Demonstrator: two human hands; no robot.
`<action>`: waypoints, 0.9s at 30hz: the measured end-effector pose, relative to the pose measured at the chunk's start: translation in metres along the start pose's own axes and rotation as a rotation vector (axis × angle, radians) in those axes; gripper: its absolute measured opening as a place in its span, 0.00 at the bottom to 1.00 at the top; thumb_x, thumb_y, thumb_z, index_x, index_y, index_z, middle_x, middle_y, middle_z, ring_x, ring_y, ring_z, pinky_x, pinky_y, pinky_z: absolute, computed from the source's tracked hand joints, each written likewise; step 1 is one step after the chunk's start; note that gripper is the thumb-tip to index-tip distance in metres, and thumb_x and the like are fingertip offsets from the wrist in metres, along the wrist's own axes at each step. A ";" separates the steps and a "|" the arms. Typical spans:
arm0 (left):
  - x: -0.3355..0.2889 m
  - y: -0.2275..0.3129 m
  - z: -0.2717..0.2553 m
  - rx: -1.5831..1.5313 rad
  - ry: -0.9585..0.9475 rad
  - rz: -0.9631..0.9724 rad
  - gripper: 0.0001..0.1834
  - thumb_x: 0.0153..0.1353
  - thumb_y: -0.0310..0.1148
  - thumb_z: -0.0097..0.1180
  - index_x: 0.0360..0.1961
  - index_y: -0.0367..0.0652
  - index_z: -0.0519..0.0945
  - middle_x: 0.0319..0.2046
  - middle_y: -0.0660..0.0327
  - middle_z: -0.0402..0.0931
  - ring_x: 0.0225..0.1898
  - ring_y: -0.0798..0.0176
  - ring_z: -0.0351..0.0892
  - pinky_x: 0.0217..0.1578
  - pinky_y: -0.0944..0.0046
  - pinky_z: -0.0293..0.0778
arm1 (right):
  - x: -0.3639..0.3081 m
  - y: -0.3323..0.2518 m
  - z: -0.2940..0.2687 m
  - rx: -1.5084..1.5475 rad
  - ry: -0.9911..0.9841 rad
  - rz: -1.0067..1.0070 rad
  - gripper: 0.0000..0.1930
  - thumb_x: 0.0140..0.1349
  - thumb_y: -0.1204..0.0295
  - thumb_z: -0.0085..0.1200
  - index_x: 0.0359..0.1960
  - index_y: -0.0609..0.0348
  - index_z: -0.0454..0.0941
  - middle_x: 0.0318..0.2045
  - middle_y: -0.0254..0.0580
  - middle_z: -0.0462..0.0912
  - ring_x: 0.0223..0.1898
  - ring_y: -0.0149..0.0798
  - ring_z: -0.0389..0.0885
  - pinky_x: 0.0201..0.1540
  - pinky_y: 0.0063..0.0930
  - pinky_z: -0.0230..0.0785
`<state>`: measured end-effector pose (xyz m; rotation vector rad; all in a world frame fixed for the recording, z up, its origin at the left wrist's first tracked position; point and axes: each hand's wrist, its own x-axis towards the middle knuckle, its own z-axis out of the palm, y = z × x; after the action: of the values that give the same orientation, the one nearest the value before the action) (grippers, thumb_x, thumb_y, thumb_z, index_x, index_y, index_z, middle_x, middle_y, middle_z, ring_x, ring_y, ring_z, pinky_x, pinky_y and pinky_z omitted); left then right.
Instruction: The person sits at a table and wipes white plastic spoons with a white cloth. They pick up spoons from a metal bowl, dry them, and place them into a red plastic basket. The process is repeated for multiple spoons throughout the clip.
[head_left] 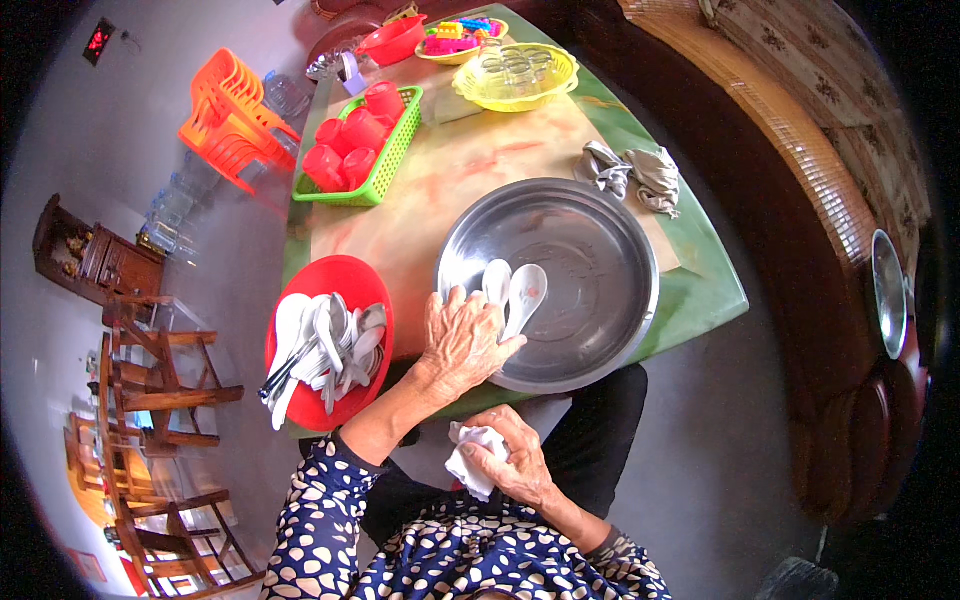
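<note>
Left hand (462, 332): glossy spoons (527, 290); right hand (518, 462): crumpled cloth (472, 468).

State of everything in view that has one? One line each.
left hand: at steel basin's near-left rim, grip hidden
right hand: closed on white cloth
white cloth: bunched
two white spoons: in basin, handles partly hidden
steel basin: upright
red bowl: filled with spoons
green basket: holds red cups
grey cloths: crumpled on table
orange chairs: stacked
</note>
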<state>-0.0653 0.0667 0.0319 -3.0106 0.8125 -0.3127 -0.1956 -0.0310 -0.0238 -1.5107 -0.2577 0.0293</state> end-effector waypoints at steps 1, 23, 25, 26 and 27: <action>0.001 0.000 0.002 -0.005 -0.020 0.006 0.18 0.43 0.51 0.61 0.22 0.46 0.79 0.26 0.60 0.75 0.34 0.57 0.73 0.34 0.52 0.65 | 0.000 0.001 -0.003 -0.008 0.008 -0.005 0.15 0.51 0.69 0.59 0.39 0.63 0.77 0.36 0.49 0.76 0.39 0.47 0.77 0.42 0.34 0.70; 0.020 -0.009 0.010 -0.178 -0.206 -0.104 0.11 0.61 0.36 0.46 0.42 0.43 0.69 0.21 0.46 0.76 0.27 0.42 0.77 0.26 0.45 0.71 | -0.002 0.013 -0.026 0.022 0.068 0.041 0.16 0.51 0.67 0.59 0.40 0.62 0.77 0.37 0.50 0.76 0.40 0.47 0.77 0.43 0.34 0.70; 0.018 -0.005 0.008 -0.160 -0.151 -0.110 0.10 0.62 0.34 0.44 0.43 0.42 0.68 0.19 0.47 0.75 0.24 0.42 0.77 0.24 0.45 0.70 | -0.003 0.015 -0.027 0.017 0.069 0.031 0.16 0.51 0.68 0.59 0.39 0.63 0.77 0.37 0.50 0.76 0.40 0.46 0.77 0.43 0.34 0.70; 0.017 -0.003 0.006 -0.154 -0.121 -0.112 0.10 0.62 0.32 0.44 0.42 0.41 0.67 0.17 0.48 0.74 0.23 0.42 0.76 0.22 0.45 0.70 | -0.004 0.016 -0.027 0.015 0.069 0.028 0.16 0.51 0.68 0.59 0.39 0.63 0.77 0.37 0.50 0.76 0.40 0.46 0.77 0.43 0.34 0.70; 0.017 0.000 0.003 -0.148 -0.092 -0.116 0.09 0.62 0.30 0.43 0.42 0.39 0.66 0.16 0.49 0.74 0.21 0.42 0.76 0.21 0.45 0.70 | -0.004 0.016 -0.026 0.013 0.069 0.025 0.15 0.51 0.68 0.59 0.39 0.63 0.77 0.36 0.50 0.76 0.39 0.46 0.77 0.43 0.34 0.70</action>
<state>-0.0498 0.0583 0.0327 -3.1889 0.6848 -0.1189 -0.1925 -0.0566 -0.0414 -1.4986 -0.1831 -0.0015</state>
